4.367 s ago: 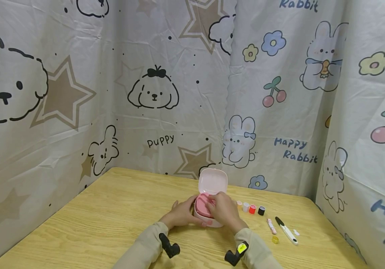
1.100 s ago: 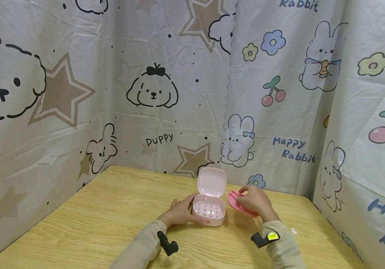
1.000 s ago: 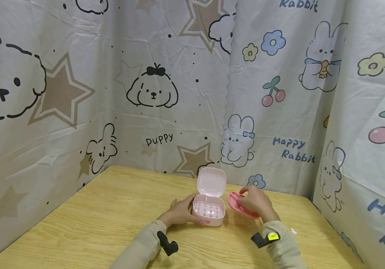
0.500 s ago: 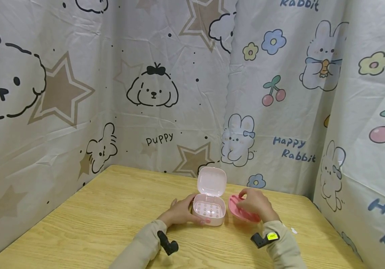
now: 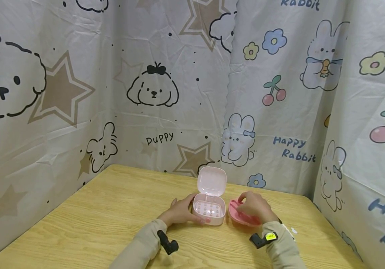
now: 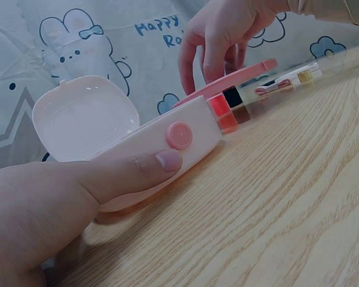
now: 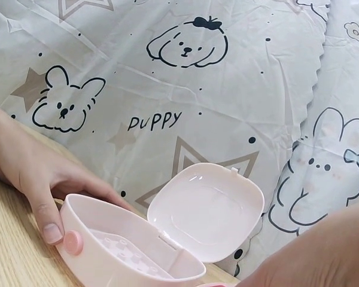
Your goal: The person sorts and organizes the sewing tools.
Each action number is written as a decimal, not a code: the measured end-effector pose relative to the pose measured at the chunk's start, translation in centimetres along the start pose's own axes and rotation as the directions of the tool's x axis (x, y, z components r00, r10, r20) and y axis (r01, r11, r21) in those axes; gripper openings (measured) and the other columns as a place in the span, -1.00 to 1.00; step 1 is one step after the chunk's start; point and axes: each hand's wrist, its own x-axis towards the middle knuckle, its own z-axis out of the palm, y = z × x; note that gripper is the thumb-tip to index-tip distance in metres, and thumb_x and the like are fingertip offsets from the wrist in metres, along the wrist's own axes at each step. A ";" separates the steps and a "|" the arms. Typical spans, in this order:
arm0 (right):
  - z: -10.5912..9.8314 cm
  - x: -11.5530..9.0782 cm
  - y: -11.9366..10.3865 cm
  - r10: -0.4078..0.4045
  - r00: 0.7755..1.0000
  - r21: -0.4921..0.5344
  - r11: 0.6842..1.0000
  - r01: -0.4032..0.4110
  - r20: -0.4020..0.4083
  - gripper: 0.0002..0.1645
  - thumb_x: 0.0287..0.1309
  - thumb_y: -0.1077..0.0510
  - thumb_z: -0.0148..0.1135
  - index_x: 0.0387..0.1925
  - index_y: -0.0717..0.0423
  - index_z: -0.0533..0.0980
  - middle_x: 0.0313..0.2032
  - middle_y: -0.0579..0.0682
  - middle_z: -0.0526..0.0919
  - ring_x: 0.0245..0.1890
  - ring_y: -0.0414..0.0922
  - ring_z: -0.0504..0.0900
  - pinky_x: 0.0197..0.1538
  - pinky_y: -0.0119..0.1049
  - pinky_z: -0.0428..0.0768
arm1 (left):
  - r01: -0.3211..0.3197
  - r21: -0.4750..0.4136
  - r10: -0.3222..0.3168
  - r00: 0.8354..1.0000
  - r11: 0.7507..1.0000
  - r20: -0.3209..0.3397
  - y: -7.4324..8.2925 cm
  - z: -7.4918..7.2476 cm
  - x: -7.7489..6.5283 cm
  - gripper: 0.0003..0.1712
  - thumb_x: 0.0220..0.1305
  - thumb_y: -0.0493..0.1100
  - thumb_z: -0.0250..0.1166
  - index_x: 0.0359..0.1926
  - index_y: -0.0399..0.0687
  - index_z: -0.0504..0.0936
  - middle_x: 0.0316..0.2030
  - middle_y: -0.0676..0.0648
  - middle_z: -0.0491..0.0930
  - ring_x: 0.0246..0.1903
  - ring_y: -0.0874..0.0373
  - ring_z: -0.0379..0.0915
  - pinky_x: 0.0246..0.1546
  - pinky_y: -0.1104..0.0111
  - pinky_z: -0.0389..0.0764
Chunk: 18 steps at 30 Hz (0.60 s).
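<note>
A small light-pink box [image 5: 208, 221] stands on the wooden table with its hinged lid [image 5: 212, 181] raised. Its inside shows a floor with rows of small raised dots. My left hand [image 5: 179, 213] grips the box from the left, thumb along the front by the round pink button [image 6: 179, 136]. Just right of the box, my right hand [image 5: 257, 207] pinches a darker pink divided tray [image 5: 235, 213], fingers reaching into it from above. In the left wrist view the tray [image 6: 242, 76] slants close over the red spool [image 6: 218, 106] and black spool [image 6: 232, 96].
Beyond the spools lie a pink-and-white bundle [image 6: 273, 87] and a small yellow item [image 6: 305, 76], mostly hidden from the head view. A small white piece [image 5: 294, 230] lies by my right sleeve. A printed curtain [image 5: 165, 112] hangs around the table [image 5: 111, 209].
The pink tray has come out of the box and over to the right in my right hand, then dropped slightly lower. My left hand has stayed on the box.
</note>
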 end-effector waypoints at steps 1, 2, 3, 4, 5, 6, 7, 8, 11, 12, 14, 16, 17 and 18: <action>0.1 0.0 0.1 -0.001 1.000 0.000 1.000 0.001 0.000 -0.58 0.00 0.13 0.52 -0.04 0.11 0.70 -0.28 0.03 0.65 -0.34 0.00 0.55 -0.33 -0.19 0.54 | 0.001 0.004 -0.001 1.000 1.000 0.000 0.0 0.0 0.0 0.32 -0.14 0.27 0.69 0.56 -0.04 0.24 0.45 -0.09 0.37 0.42 -0.15 0.24 0.42 -0.33 -0.31; 0.1 0.0 0.1 -0.001 1.000 -0.003 1.000 0.001 0.000 -0.58 0.00 0.12 0.53 -0.04 0.10 0.70 -0.28 0.03 0.65 -0.34 0.00 0.55 -0.32 -0.19 0.54 | 0.001 0.006 -0.001 1.000 1.000 0.000 0.0 0.0 0.0 0.32 -0.14 0.27 0.69 0.56 -0.04 0.24 0.45 -0.09 0.37 0.42 -0.15 0.24 0.42 -0.33 -0.31; 0.2 0.0 0.2 -0.004 1.000 -0.006 1.000 0.004 0.002 -0.58 -0.01 0.13 0.53 -0.05 0.10 0.70 -0.27 0.04 0.65 -0.34 0.00 0.55 -0.33 -0.18 0.54 | 0.002 0.009 -0.002 1.000 1.000 0.002 0.1 0.0 0.0 0.32 -0.14 0.27 0.69 0.57 -0.04 0.23 0.45 -0.08 0.37 0.42 -0.15 0.24 0.42 -0.33 -0.31; 0.2 0.0 0.2 -0.008 1.000 -0.010 1.000 0.008 0.004 -0.58 -0.01 0.13 0.52 -0.05 0.09 0.70 -0.27 0.04 0.64 -0.33 0.00 0.54 -0.33 -0.18 0.54 | -0.001 0.009 0.001 1.000 1.000 0.001 0.1 0.0 0.0 0.32 -0.14 0.27 0.69 0.56 -0.04 0.24 0.45 -0.09 0.38 0.42 -0.16 0.25 0.42 -0.33 -0.30; 0.3 0.0 0.3 -0.006 1.000 -0.011 1.000 0.007 0.008 -0.58 -0.01 0.13 0.52 -0.04 0.09 0.70 -0.27 0.04 0.64 -0.33 0.00 0.54 -0.33 -0.18 0.54 | 0.000 0.012 0.000 1.000 1.000 0.003 0.1 0.0 0.0 0.32 -0.14 0.27 0.69 0.56 -0.03 0.24 0.45 -0.08 0.37 0.42 -0.15 0.24 0.42 -0.33 -0.31; 0.4 0.0 0.4 -0.004 1.000 -0.011 1.000 0.004 0.015 -0.57 -0.01 0.13 0.52 -0.04 0.09 0.70 -0.26 0.04 0.63 -0.33 0.01 0.54 -0.32 -0.18 0.54 | -0.002 0.013 0.002 1.000 1.000 0.003 0.2 0.0 0.0 0.32 -0.14 0.26 0.69 0.56 -0.04 0.24 0.45 -0.09 0.38 0.42 -0.16 0.25 0.42 -0.33 -0.31; 0.5 0.0 0.4 -0.003 1.000 -0.012 1.000 0.003 0.021 -0.57 -0.01 0.14 0.52 -0.03 0.08 0.70 -0.26 0.04 0.62 -0.33 0.01 0.54 -0.32 -0.18 0.54 | -0.001 0.016 0.001 1.000 1.000 0.004 0.2 0.0 0.0 0.32 -0.14 0.26 0.69 0.56 -0.03 0.24 0.45 -0.09 0.37 0.42 -0.16 0.25 0.42 -0.33 -0.31; 0.5 0.0 0.5 0.001 1.000 -0.012 1.000 -0.001 0.028 -0.56 -0.01 0.14 0.52 -0.02 0.08 0.70 -0.27 0.04 0.62 -0.33 0.01 0.54 -0.32 -0.18 0.54 | -0.005 0.016 0.005 1.000 1.000 0.003 0.2 0.0 0.0 0.32 -0.14 0.26 0.69 0.56 -0.04 0.24 0.45 -0.10 0.38 0.42 -0.17 0.25 0.42 -0.33 -0.30; 0.8 0.1 0.8 0.012 0.999 -0.007 1.000 -0.012 0.041 -0.55 -0.01 0.14 0.52 -0.01 0.08 0.69 -0.28 0.04 0.62 -0.33 0.01 0.54 -0.33 -0.19 0.54 | 0.001 0.021 -0.001 1.000 1.000 0.004 0.1 0.0 0.0 0.32 -0.14 0.27 0.69 0.57 -0.03 0.23 0.46 -0.09 0.37 0.43 -0.16 0.24 0.43 -0.32 -0.32; 0.9 0.2 0.8 0.013 0.999 -0.007 1.000 -0.013 0.043 -0.55 0.00 0.14 0.52 0.00 0.09 0.69 -0.27 0.04 0.63 -0.33 0.01 0.54 -0.33 -0.19 0.54 | 0.001 0.020 -0.001 1.000 1.000 0.002 0.1 0.0 0.1 0.33 -0.14 0.28 0.69 0.57 -0.04 0.23 0.46 -0.10 0.37 0.42 -0.17 0.24 0.43 -0.32 -0.31; 1.1 0.3 1.0 0.017 0.999 -0.008 1.000 -0.017 0.043 -0.55 -0.01 0.14 0.51 -0.01 0.09 0.69 -0.27 0.04 0.63 -0.33 0.01 0.54 -0.32 -0.19 0.53 | -0.001 0.019 0.001 1.000 1.000 0.000 0.0 0.1 0.1 0.33 -0.14 0.28 0.69 0.57 -0.04 0.23 0.46 -0.10 0.37 0.42 -0.17 0.24 0.42 -0.33 -0.31; 1.2 0.3 1.2 0.017 0.999 -0.007 1.000 -0.017 0.045 -0.55 -0.01 0.14 0.50 -0.01 0.10 0.69 -0.26 0.04 0.64 -0.32 0.00 0.53 -0.32 -0.18 0.52 | 0.002 0.019 -0.002 1.000 1.000 0.001 -0.1 0.1 0.1 0.32 -0.14 0.28 0.68 0.57 -0.02 0.23 0.46 -0.09 0.37 0.43 -0.16 0.24 0.43 -0.32 -0.31; 1.3 0.4 1.2 0.016 0.999 -0.006 1.000 -0.016 0.045 -0.55 -0.01 0.15 0.50 -0.01 0.10 0.69 -0.25 0.04 0.64 -0.32 0.00 0.53 -0.32 -0.18 0.51 | 0.002 0.019 -0.002 1.000 1.000 0.001 -0.1 0.1 0.1 0.32 -0.14 0.28 0.68 0.57 -0.02 0.24 0.46 -0.09 0.37 0.42 -0.16 0.24 0.43 -0.32 -0.31; 1.4 0.4 1.3 0.016 0.999 -0.005 1.000 -0.016 0.049 -0.56 -0.01 0.15 0.50 -0.02 0.11 0.68 -0.25 0.03 0.63 -0.32 0.00 0.53 -0.32 -0.18 0.51 | 0.001 0.017 -0.001 1.000 1.000 0.000 -0.1 0.2 0.1 0.31 -0.14 0.28 0.68 0.56 -0.01 0.24 0.45 -0.09 0.37 0.42 -0.16 0.24 0.43 -0.32 -0.30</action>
